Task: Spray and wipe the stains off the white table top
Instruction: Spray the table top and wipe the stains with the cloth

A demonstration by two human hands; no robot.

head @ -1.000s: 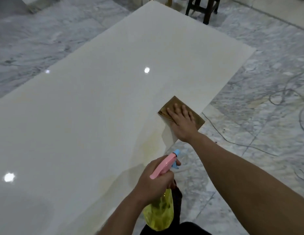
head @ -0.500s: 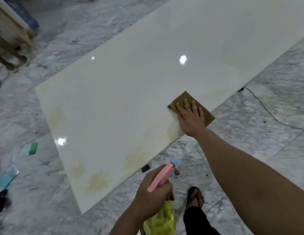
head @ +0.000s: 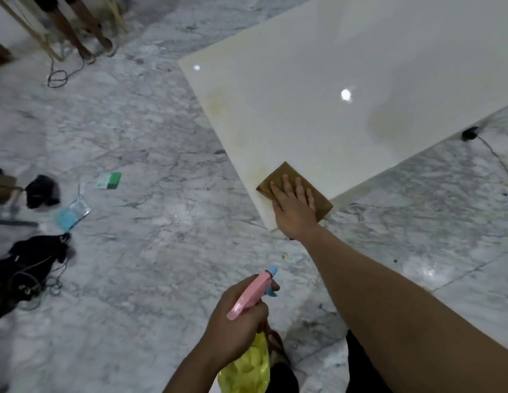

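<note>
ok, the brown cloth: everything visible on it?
The brown cloth is a flat, folded, roughly rectangular pad, tan-brown and matte. It lies on the near corner of the white table top, one corner overhanging the edge. The right hand presses on it with straight fingers, beside faint yellowish stains.

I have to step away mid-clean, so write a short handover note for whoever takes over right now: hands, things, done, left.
Left hand grips the spray bottle over the floor, nozzle toward the table.
Right hand presses flat on the brown cloth at the near corner of the white table top.
Done: cloth is on the corner stains.
Left: yellowish stains along the left edge are not yet wiped off; spray there and wipe.
</note>
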